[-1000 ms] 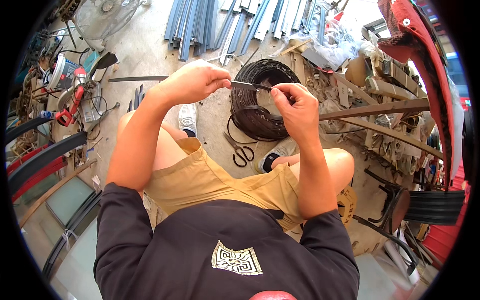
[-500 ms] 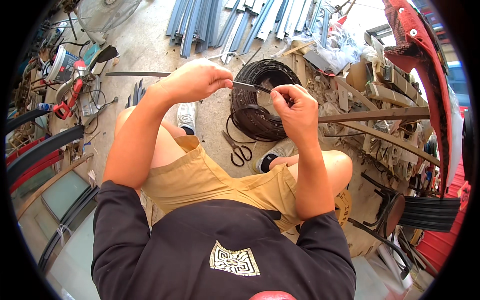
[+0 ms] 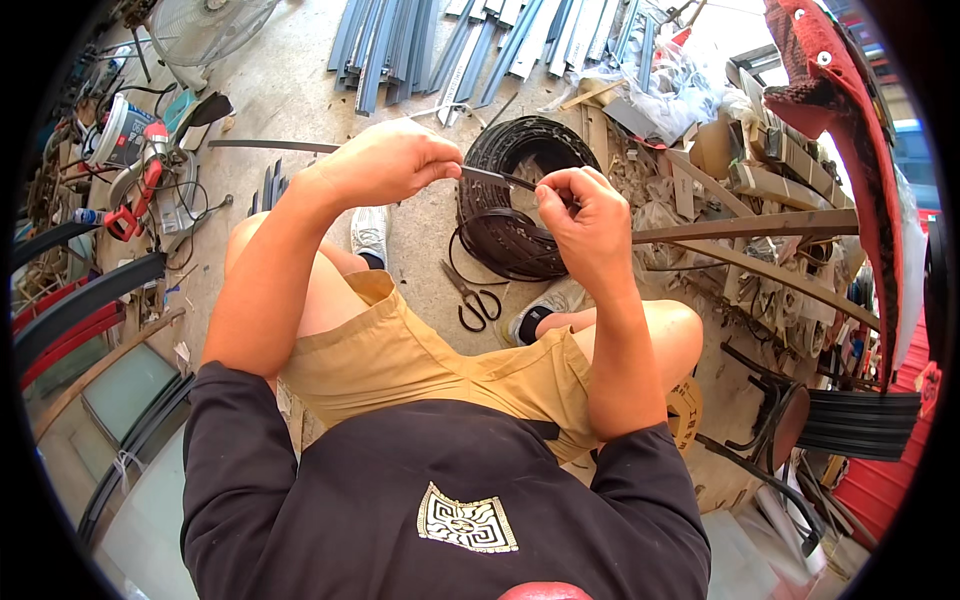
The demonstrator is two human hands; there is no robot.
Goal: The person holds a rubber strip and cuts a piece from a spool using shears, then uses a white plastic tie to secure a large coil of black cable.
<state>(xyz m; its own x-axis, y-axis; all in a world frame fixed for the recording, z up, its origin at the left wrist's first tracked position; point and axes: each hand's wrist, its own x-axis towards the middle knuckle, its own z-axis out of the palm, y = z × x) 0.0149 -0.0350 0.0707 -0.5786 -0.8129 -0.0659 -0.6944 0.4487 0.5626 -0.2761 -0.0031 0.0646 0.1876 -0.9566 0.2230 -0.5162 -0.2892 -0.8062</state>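
My left hand (image 3: 395, 162) is closed around a long, narrow dark grey strip (image 3: 483, 176), held level in front of me. One end sticks out to the right past the fingers; the other reaches far left behind my wrist. At its right end, my right hand (image 3: 588, 222) pinches a thin black cord-like strip (image 3: 520, 183) that meets the grey one. How the two join is too small to make out. Beneath my hands a large coil of black strip (image 3: 483, 222) lies on the floor. Black-handled scissors (image 3: 470, 297) rest between my feet, close to the coil.
Bundles of grey-blue profiles (image 3: 385, 50) lie ahead. Heaped scraps and clear plastic (image 3: 685, 90) fill the right, with long bars (image 3: 760, 227) crossing there. A red power tool (image 3: 150, 180) and a bucket (image 3: 122, 130) stand left, a fan (image 3: 205, 25) far left, glass panes (image 3: 130, 390) near left.
Both hands stay almost in place, with the grey strip still between them. The right fingers have curled in a little more at the strip's end. The whole view has shifted slightly.
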